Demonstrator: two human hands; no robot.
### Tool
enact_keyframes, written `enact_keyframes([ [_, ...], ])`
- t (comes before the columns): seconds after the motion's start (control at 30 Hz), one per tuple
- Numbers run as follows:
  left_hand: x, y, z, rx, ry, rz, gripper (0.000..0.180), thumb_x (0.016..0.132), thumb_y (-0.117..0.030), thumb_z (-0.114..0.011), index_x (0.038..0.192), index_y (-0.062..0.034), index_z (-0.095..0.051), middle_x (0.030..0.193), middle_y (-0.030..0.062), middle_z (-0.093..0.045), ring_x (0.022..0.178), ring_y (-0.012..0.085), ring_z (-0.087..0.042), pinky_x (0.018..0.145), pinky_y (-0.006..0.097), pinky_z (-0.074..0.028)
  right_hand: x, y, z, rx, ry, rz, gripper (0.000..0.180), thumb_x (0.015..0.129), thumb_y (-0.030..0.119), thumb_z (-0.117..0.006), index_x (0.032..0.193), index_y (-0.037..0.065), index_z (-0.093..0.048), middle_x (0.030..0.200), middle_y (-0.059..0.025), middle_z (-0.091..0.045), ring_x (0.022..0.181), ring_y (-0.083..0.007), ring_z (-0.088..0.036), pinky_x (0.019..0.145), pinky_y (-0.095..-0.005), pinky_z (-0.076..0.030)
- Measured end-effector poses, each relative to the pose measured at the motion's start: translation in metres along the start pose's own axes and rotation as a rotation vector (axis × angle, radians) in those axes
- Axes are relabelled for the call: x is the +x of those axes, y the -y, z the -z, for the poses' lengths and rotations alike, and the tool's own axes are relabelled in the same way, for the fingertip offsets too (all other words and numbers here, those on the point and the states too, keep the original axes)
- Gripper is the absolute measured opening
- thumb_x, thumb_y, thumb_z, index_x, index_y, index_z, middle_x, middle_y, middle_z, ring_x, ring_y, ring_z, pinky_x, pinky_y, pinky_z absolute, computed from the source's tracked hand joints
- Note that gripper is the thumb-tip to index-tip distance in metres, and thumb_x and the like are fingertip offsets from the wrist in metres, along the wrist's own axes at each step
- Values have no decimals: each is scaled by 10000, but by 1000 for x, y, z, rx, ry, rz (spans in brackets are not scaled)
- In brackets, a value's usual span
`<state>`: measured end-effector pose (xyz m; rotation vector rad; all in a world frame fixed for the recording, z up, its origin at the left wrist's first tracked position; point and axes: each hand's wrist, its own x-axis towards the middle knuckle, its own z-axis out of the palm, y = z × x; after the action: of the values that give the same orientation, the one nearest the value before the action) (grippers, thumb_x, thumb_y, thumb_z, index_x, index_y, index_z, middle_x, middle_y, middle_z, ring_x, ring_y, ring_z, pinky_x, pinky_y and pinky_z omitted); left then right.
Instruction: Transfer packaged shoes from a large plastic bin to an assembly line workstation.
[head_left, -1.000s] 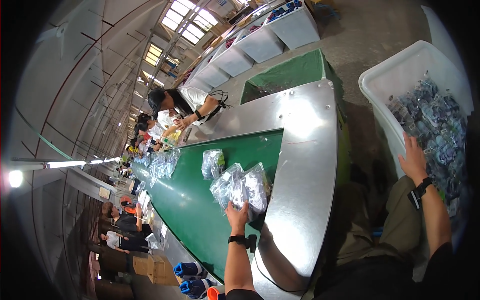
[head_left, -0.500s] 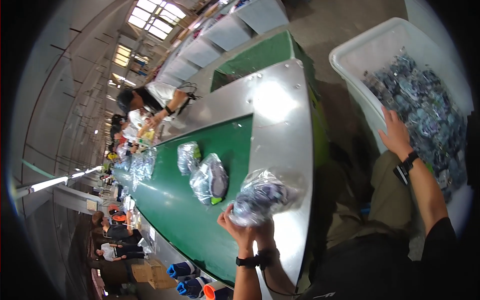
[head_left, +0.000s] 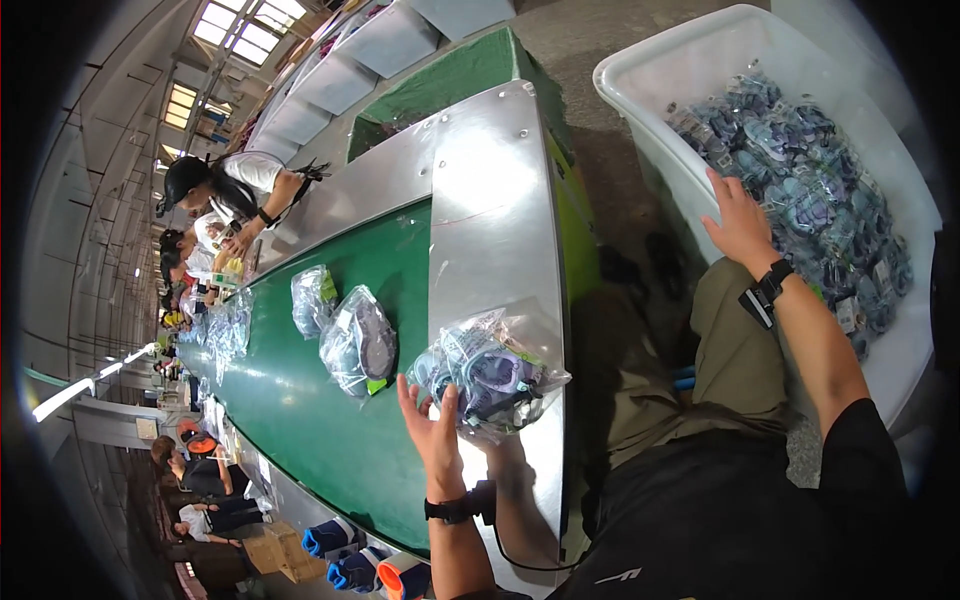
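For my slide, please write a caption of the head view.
Open left hand near bagged shoes beside a green belt; right hand at a white bin.

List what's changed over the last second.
The left hand moved a shoe bag rightward from the green belt to the metal border; now spread open, it seems to have let go. Two other bags stay on the belt, the right hand at the white bin.

Left hand (head_left: 434, 440) is pointing spread fingers upward, lower centre; right hand (head_left: 743, 228) is angling extended fingers up-left, right of centre.
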<state>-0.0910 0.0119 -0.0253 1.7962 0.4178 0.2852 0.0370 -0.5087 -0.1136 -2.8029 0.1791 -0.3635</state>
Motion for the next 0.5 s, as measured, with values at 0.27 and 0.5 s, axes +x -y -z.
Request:
enact_keyframes([
  [0.27, 9, 12, -27, 311, 115, -229, 632, 937, -292, -734, 1467, -49, -492, 1434, 180, -457, 1286, 288, -476, 1066, 388, -386, -18, 8, -1, 23, -204, 91, 640, 792, 271, -778, 1354, 90, -533, 1353, -172, -474, 1233, -379, -509, 1019, -499, -426],
  [0.5, 0, 4, -46, 452, 85, -346, 565, 971, -299, -673, 1442, -38, -500, 1364, 188, -478, 1282, 324, -461, 1124, 425, -345, -55, 139, 35, 948, 502, 296, 530, 908, 324, -744, 1311, 9, -607, 1197, -172, -634, 1071, -252, -660, 859, -369, -576],
])
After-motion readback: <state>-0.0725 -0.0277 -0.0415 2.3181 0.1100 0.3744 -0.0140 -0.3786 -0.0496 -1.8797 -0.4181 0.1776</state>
